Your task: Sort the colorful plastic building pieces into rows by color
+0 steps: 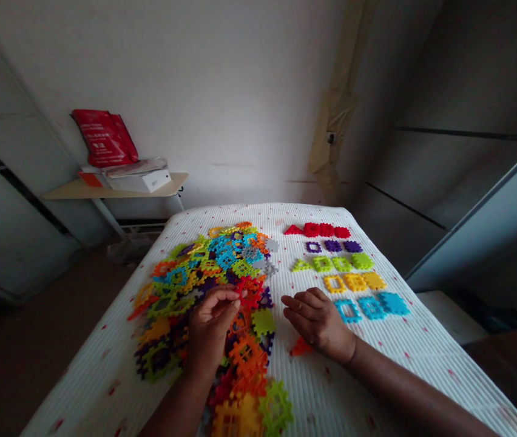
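My left hand [213, 318] is over the pile of interlocking plastic pieces [185, 285], thumb and fingertips pinched at the left edge of a red interlocking piece [251, 291]. My right hand [317, 321] holds nothing that I can see; its fingers stretch leftward, slightly bent. Below its thumb side lies an orange piece [301, 347], partly covered by the hand. Beyond it, pieces lie in rows by colour: red [326, 230], purple [332, 246], lime green [341, 263], yellow [355, 282] and blue [371, 308]. Orange window-like pieces [247, 357] lie between my arms.
A white ribbed cover with small red marks [344, 394] lies under everything. At the back left, a small table [71, 190] carries a white box [144, 180] and a red package [101, 138]. A wall with a socket [331, 138] stands behind; grey panels [459, 139] rise at right.
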Demonstrator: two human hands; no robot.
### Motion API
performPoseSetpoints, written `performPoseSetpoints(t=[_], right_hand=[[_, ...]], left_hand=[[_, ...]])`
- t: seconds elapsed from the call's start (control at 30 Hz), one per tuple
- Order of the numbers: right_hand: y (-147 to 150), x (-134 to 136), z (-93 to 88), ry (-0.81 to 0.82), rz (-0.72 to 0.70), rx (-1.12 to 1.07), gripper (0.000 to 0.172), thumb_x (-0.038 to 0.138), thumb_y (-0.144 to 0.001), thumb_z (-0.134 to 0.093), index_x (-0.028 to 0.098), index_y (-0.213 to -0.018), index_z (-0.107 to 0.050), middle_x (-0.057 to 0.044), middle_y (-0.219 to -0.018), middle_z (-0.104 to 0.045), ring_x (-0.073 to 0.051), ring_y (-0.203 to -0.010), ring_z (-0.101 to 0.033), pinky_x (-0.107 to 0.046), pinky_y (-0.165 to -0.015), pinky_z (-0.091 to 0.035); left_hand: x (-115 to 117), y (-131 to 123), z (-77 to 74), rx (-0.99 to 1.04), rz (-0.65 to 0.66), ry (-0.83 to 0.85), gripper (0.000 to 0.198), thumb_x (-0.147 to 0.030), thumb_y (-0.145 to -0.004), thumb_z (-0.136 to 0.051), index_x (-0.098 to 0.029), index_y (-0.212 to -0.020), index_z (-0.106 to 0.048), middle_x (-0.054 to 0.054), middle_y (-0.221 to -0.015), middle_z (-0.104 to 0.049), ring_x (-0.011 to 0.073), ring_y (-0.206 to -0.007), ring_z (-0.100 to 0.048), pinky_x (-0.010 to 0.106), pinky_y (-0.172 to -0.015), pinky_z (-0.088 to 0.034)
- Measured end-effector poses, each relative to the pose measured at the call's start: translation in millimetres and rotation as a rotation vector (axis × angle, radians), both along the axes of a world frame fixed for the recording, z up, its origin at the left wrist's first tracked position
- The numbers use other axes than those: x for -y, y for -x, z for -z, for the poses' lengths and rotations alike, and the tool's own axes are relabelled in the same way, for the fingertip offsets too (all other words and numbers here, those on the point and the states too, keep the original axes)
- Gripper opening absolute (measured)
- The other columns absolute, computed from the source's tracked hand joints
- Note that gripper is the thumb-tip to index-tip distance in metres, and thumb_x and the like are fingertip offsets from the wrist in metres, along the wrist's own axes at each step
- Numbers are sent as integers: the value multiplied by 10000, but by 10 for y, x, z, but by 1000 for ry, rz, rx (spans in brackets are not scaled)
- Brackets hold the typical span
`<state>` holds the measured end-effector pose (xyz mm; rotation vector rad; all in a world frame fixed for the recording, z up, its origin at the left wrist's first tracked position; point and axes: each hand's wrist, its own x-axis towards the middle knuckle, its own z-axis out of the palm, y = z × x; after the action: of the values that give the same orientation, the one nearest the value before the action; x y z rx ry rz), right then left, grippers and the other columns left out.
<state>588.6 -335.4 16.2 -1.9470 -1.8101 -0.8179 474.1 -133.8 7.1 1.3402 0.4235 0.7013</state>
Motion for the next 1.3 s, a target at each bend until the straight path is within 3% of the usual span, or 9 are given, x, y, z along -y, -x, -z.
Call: performPoseSetpoints(t=[0.17, 0.37, 0.6, 0.9, 1.03, 1.13, 1.3], right_hand=[[27, -48, -12, -35, -6, 5, 149, 135, -923, -483, 165, -921, -629, -69, -1076, -691, -180, -936, -605, -391, -820, -414], [28, -63, 1, -76, -25, 0, 150, 117, -921, -478, 169, -926, -618, -68, -1045, -701, -173, -936, -631, -432, -899, -384], [27, -65, 19, -67, -20, -12, 144, 103, -907, -489, 177, -928, -611, -66, -1030, -704, -174, -931, -638, -440, -909, -374], [-5, -114, -51, -101, 6, -201, 242, 106, -876, -497, 201, -1081, -585, -94, -1092, -673, -183, -935, -619, -399, -836, -436], [22, -222, -94, -119, 9, -414, 237, 181, -888, -519, 198, -1119, -574, -101, -1059, -674, -195, -924, -627, -367, -797, -483], [53, -315, -82, -126, 8, -763, 266, 269, -896, -532, 197, -1151, -560, -74, -963, -687, -174, -815, -649, -314, -714, -523], [57, -425, -6, -157, -163, -1316, 233, 388, -880, -554, 183, -979, -599, -49, -869, -689, -165, -764, -654, -295, -680, -544]], left_hand=[[44, -11, -7, -10, 24, 21, 194, -314, -647, -719, -171, -737, -622, 28, -865, -653, 193, -828, -661, 324, -815, -513], [64, -12, 0, 7, 21, -87, 175, -309, -659, -704, -170, -734, -631, 40, -897, -637, 188, -804, -658, 325, -798, -515], [100, 8, -72, -23, 9, -204, 142, -302, -683, -669, -169, -722, -637, 62, -937, -626, 196, -851, -639, 327, -804, -514], [115, 2, -73, -100, 73, -188, 169, -291, -688, -641, -177, -809, -614, 66, -894, -660, 191, -827, -650, 317, -769, -518], [122, 3, -93, -141, 75, -117, 267, -305, -671, -657, -175, -895, -591, 63, -859, -675, 192, -808, -654, 316, -747, -518], [118, -5, -99, -112, 83, -61, 312, -316, -669, -665, -171, -930, -575, 73, -910, -673, 189, -832, -651, 318, -768, -513], [123, -18, -104, -131, 90, -42, 328, -316, -657, -669, -163, -937, -591, 82, -920, -682, 188, -813, -654, 316, -757, -517]])
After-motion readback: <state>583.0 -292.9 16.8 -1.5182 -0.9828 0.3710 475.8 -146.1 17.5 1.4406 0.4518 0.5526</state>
